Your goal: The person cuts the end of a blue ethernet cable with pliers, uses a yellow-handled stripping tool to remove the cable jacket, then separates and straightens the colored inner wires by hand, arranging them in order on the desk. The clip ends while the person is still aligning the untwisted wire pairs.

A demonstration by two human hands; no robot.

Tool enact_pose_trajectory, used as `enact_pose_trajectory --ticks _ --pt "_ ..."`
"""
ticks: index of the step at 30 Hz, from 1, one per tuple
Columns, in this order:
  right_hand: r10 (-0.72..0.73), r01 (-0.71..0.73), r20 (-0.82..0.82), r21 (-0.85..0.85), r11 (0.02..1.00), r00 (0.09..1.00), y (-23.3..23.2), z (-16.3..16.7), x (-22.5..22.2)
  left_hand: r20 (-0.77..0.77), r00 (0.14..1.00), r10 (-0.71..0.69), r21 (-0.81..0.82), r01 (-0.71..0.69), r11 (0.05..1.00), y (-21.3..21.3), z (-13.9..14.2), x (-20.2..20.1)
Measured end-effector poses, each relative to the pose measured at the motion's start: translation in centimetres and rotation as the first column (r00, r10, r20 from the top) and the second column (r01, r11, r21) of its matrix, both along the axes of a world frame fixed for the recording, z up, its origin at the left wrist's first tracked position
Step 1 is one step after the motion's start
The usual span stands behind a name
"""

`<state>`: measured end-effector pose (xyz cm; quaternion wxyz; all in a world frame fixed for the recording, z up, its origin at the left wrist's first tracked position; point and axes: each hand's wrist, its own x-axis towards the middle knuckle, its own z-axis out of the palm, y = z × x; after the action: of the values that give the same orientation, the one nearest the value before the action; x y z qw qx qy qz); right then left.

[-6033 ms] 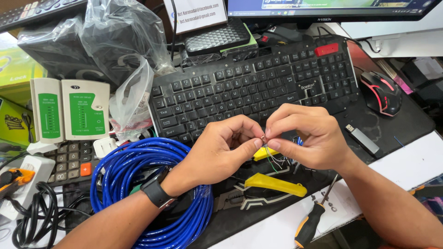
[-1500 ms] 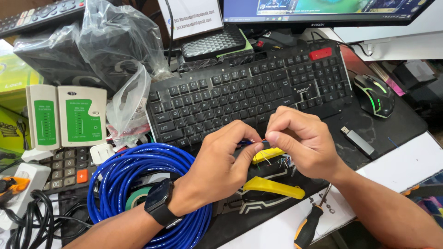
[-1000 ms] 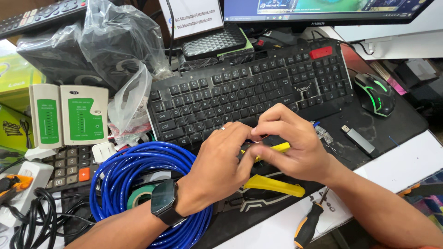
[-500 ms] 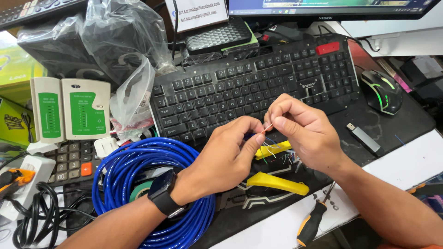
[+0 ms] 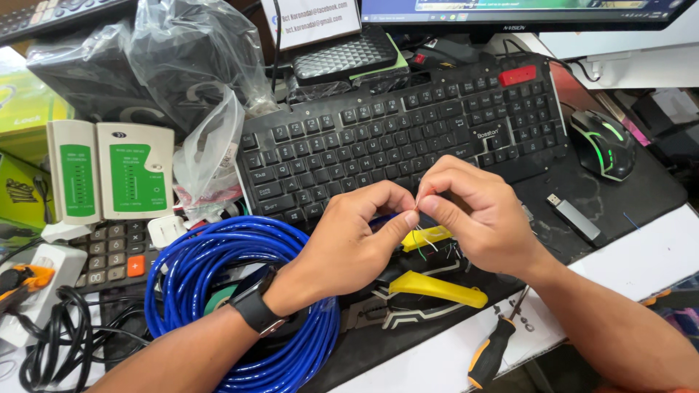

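The thin wires (image 5: 421,236) of the blue cable (image 5: 240,291) are pinched between left hand (image 5: 357,240) and right hand (image 5: 477,218), being straightened; steady, careful ordering is called for.

Only one view is being given — a camera being worn on the head, being aimed steeply down and forward over a cluttered desk. The scene is being taken from close range: both forearms are entering from the lower edge, and the left hand (image 5: 357,240) and right hand (image 5: 484,218) are being framed just below centre. A keyboard (image 5: 408,138) is being shown across the upper middle, a monitor's lower edge (image 5: 524,14) being cut off at the top right.
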<state>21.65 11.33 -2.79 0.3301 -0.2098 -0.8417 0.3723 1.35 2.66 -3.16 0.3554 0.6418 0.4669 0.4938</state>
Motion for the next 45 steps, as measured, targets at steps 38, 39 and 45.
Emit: enact_pose_trajectory --ticks 38,39,45 --pt "0.079 -0.009 -0.12 0.497 0.868 0.99 -0.4 1.8 -0.6 0.618 0.786 -0.022 -0.189 0.176 0.966 1.1 -1.5 -0.7" --pt "0.077 -0.004 -0.128 0.489 0.872 0.989 -0.3 1.8 -0.6 0.618 0.786 -0.023 -0.186 0.174 0.967 1.1 -1.5 -0.7" --pt "0.073 0.002 -0.171 0.398 0.917 0.983 -0.6 1.7 -0.4 0.593 0.805 0.004 -0.205 0.146 0.968 1.1 -1.5 -0.6"
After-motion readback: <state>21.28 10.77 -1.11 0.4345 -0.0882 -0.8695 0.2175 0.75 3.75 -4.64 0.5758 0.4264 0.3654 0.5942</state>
